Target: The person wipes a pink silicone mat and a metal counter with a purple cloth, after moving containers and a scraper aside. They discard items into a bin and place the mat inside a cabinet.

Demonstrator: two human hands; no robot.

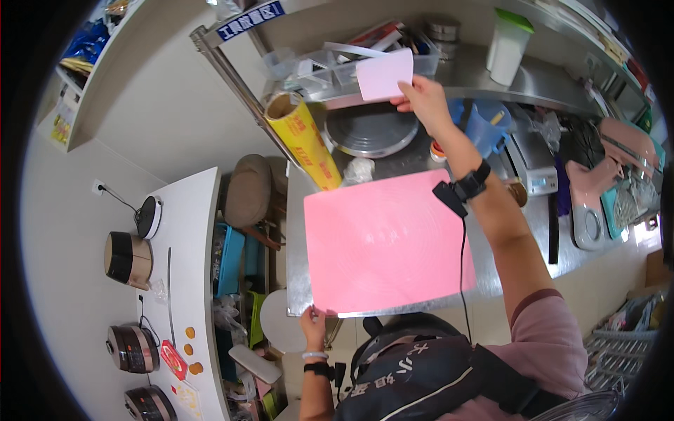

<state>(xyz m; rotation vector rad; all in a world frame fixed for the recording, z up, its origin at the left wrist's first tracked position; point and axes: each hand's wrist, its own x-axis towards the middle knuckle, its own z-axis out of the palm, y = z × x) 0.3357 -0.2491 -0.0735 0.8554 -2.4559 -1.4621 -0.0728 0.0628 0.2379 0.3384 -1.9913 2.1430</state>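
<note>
My right hand is raised over the far side of the table, closed on a pale plastic dough scraper, thin and flat with rounded corners. The scraper is in front of a clear plastic bin of tools. A pink silicone mat lies flat on the steel table, marked with faint rings. At the mat's near left corner, my left hand has its fingers closed on the edge. The undersides of those fingers are hidden.
Behind the mat are a yellow cling film roll, a round dark-topped plate and a blue measuring jug. On the right stand a kitchen scale and a pink stand mixer. A white counter with cookers runs along the left.
</note>
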